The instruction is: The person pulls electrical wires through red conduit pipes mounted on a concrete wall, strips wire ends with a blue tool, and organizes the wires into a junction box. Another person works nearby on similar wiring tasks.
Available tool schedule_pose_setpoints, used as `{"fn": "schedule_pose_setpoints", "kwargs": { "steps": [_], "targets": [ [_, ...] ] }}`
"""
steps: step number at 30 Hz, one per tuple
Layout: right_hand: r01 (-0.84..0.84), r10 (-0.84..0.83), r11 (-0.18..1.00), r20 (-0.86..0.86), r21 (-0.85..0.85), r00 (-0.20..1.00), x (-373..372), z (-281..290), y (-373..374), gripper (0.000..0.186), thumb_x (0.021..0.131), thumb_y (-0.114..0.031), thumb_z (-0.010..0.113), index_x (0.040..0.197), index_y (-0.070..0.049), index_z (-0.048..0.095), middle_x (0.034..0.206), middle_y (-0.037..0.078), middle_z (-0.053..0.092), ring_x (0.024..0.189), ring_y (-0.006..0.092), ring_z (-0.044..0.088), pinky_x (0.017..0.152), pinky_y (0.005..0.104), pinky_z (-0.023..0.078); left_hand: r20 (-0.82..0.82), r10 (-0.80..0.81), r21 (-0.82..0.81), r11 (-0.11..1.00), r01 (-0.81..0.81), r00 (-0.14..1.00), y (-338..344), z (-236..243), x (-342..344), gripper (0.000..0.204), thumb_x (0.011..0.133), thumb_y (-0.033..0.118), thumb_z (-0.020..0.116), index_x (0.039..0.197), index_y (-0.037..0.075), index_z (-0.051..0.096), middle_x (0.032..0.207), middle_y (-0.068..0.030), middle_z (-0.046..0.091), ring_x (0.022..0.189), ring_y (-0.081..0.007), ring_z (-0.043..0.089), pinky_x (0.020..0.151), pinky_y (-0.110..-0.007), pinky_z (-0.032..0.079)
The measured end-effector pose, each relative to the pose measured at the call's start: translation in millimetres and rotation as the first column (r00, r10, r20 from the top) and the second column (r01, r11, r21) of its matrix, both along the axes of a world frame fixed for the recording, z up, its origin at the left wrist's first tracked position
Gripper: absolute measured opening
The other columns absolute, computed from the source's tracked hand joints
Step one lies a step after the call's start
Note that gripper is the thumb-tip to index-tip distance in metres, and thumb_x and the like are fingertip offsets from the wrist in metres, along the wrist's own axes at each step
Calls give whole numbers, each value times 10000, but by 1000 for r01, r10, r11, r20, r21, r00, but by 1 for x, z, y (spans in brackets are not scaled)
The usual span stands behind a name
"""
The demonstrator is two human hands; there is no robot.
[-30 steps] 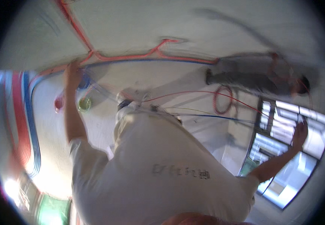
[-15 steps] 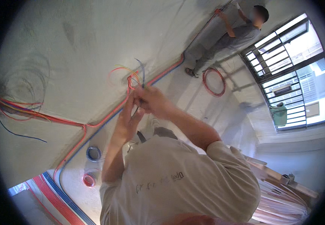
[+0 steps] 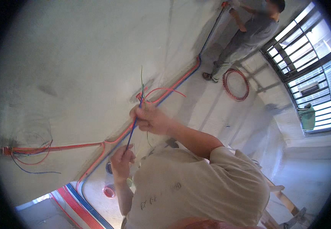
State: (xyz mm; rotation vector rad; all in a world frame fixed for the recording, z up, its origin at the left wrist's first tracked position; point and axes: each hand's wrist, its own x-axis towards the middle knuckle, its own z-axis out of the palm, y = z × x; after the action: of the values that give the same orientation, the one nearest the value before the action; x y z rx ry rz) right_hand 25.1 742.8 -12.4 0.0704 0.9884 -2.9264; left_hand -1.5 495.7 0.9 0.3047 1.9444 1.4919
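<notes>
A grey wall point(image 3: 77, 68) stands above red and blue pipes point(image 3: 76, 204). The left hand point(image 3: 122, 160) pinches a blue wire point(image 3: 132, 133); the right hand point(image 3: 150, 119), apart from it, grips it higher, by the wall. A red coil point(image 3: 227, 88) lies on the floor point(image 3: 207, 126), near a barred window point(image 3: 286, 79).

- Daylight glares white through the rectangular, dark-barred metal window point(image 3: 306, 72).
- Long, soft shadows stripe the smooth, pale grey floor point(image 3: 211, 118).
- The broad, flat grey wall point(image 3: 85, 49) looks dimmer (weaker light there).
- Black vignetting surrounds the view; straight edges bend outward.
</notes>
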Motion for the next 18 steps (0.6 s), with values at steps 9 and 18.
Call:
{"fn": "schedule_pose_setpoints", "kwargs": {
  "steps": [9, 18],
  "targets": [
    [-102, 108, 984, 33, -146, 994, 3, -20, 48, 320, 1079, -382, 534, 1023, -84, 637, 742, -65, 464, 607, 45, 384, 520, 236, 302, -270, 189, -100, 970, -223, 944, 81, 4, 25, 206, 979, 63, 618, 1165, -18, 653, 748, 16, 571, 602, -61, 488, 544, -231, 388],
    [-66, 134, 903, -133, 424, 982, 2, -24, 23, 255, 1058, -302, 590, 1018, -51, 610, 839, -20, 544, 772, 82, 491, 664, 281, 420, -488, 250, -88, 939, -332, 836, 111, 10, 47, 217, 975, 54, 613, 1175, -14, 659, 975, -76, 650, 779, -127, 562, 744, -279, 487]
  ]
}}
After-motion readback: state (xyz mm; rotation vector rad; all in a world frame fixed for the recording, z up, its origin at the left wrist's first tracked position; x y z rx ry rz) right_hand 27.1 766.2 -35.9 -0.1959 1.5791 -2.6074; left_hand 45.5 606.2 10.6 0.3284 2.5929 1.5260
